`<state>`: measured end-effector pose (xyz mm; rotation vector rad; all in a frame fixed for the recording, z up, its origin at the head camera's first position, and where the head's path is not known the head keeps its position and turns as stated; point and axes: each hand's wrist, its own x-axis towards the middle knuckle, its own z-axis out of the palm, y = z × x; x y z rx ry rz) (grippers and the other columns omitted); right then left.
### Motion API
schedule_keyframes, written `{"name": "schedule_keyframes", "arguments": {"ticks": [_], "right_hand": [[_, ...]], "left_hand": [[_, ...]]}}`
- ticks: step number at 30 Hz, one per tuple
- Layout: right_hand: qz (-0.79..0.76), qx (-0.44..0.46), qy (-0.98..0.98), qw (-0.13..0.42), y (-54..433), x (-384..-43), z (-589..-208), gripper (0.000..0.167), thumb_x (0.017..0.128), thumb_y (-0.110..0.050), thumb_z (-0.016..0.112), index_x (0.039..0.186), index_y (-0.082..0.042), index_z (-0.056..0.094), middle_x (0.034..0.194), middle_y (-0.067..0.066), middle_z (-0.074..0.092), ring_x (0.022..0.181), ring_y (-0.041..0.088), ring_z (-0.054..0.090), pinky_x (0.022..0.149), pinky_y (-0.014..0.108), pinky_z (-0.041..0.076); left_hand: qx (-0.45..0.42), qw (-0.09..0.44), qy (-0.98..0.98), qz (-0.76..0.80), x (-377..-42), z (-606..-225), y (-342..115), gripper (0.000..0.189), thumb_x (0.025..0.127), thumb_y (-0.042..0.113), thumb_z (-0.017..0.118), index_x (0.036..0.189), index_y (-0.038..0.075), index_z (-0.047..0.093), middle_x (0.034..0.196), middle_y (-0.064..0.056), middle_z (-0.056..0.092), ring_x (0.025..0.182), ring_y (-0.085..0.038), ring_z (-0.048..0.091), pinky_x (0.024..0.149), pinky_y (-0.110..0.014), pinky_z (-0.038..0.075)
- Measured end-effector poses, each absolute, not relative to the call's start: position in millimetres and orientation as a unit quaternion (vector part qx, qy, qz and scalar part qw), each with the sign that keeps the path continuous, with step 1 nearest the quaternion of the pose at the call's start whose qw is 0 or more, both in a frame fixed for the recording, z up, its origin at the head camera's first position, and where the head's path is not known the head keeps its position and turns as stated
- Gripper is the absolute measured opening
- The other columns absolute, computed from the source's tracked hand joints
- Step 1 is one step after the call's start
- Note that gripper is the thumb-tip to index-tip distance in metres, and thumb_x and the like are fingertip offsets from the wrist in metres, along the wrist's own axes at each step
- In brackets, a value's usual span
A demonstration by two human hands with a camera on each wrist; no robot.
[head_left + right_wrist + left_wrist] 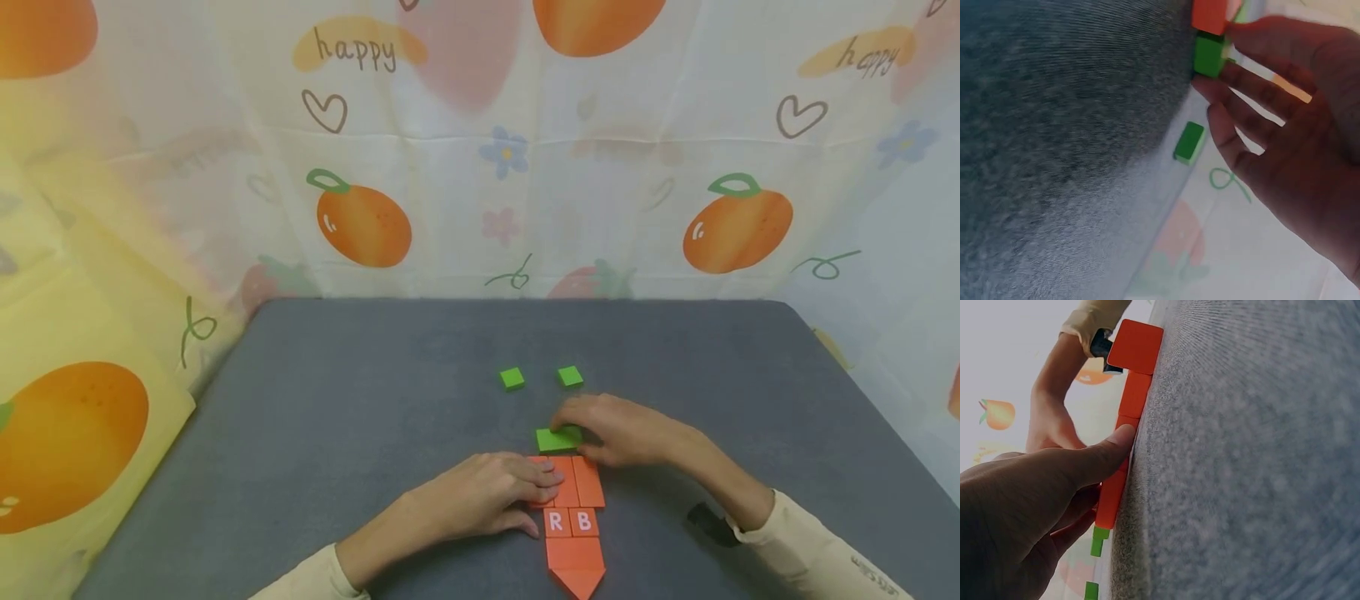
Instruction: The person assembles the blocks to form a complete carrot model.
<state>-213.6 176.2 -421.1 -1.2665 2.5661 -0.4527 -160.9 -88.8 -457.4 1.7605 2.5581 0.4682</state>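
Orange blocks lie in a flat rocket-like column, with an upright orange panel (588,482) on the right, letter tiles R (556,522) and B (583,522), a plain block (573,552) and a pointed piece (579,581) at the near end. My left hand (491,492) rests its fingertips on the upper-left orange blocks; its thumb touches their side in the left wrist view. At the column's far end, my right hand (622,429) pinches a green rectangular block (557,442) between thumb and fingers, covering its right end.
Two small green square blocks, one left (512,379) and one right (571,377), lie farther back on the grey table (360,392). A fruit-patterned cloth (450,208) hangs behind the table. A dark strap (712,525) sits at the right wrist.
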Motion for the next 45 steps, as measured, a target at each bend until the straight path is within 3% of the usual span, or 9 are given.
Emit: {"name": "schedule_keyframes", "arguments": {"ticks": [3,6,11,20,24,31,45], "right_hand": [[-0.166,-0.436,0.875,0.131,174.8,-214.1,-420.2,0.035,0.099,-0.002,0.061,0.132,-0.009,0.068,0.130,0.005,0.069,0.122,0.025,0.066,0.104,0.050,0.056],[-0.168,-0.438,0.873,0.131,171.9,-213.8,-418.9,0.035,0.100,0.002,0.055,0.131,-0.006,0.069,0.124,0.006,0.069,0.116,0.022,0.066,0.100,0.046,0.057],[-0.167,-0.433,0.873,0.148,168.3,-212.3,-415.7,0.034,0.102,0.002,0.052,0.128,-0.007,0.072,0.114,0.002,0.066,0.101,0.012,0.061,0.088,0.034,0.056],[-0.182,-0.440,0.862,0.173,166.9,-211.1,-415.0,0.037,0.101,0.004,0.050,0.131,-0.005,0.070,0.114,0.004,0.065,0.097,0.008,0.058,0.082,0.025,0.051],[-0.182,-0.437,0.863,0.176,167.0,-210.7,-416.5,0.037,0.102,0.004,0.050,0.132,-0.006,0.070,0.115,0.004,0.065,0.099,0.010,0.059,0.085,0.028,0.054],[-0.180,-0.430,0.866,0.179,166.1,-210.1,-415.6,0.039,0.102,0.004,0.049,0.133,-0.008,0.069,0.123,0.004,0.068,0.117,0.019,0.065,0.101,0.043,0.057],[-0.161,-0.428,0.870,0.183,168.5,-213.1,-414.6,0.039,0.101,0.001,0.054,0.135,-0.012,0.069,0.128,0.003,0.068,0.122,0.022,0.065,0.103,0.048,0.056]], "left_hand": [[0.562,-0.005,0.813,0.150,-161.3,-457.5,-88.7,0.049,0.091,0.040,0.079,0.134,0.017,0.073,0.143,0.005,0.068,0.137,-0.007,0.061,0.114,-0.025,0.051],[0.564,-0.008,0.811,0.152,-161.6,-458.1,-87.9,0.049,0.091,0.040,0.079,0.134,0.017,0.073,0.143,0.005,0.068,0.137,-0.007,0.061,0.114,-0.025,0.051],[0.566,-0.006,0.810,0.152,-162.0,-458.1,-87.1,0.048,0.092,0.041,0.078,0.133,0.017,0.073,0.143,0.005,0.068,0.137,-0.007,0.061,0.114,-0.025,0.051],[0.564,0.001,0.812,0.148,-161.1,-456.6,-88.4,0.049,0.092,0.041,0.078,0.134,0.017,0.073,0.143,0.005,0.068,0.138,-0.007,0.060,0.114,-0.026,0.051],[0.564,0.000,0.813,0.147,-160.8,-456.6,-88.7,0.049,0.092,0.041,0.078,0.135,0.017,0.072,0.143,0.005,0.068,0.138,-0.007,0.060,0.114,-0.026,0.051],[0.563,0.003,0.812,0.156,-160.7,-457.0,-88.4,0.049,0.092,0.040,0.078,0.134,0.016,0.073,0.143,0.005,0.068,0.138,-0.007,0.060,0.113,-0.025,0.052],[0.561,0.008,0.813,0.157,-161.2,-456.3,-88.6,0.049,0.092,0.040,0.078,0.134,0.016,0.073,0.143,0.005,0.068,0.138,-0.007,0.060,0.114,-0.026,0.051]]}}
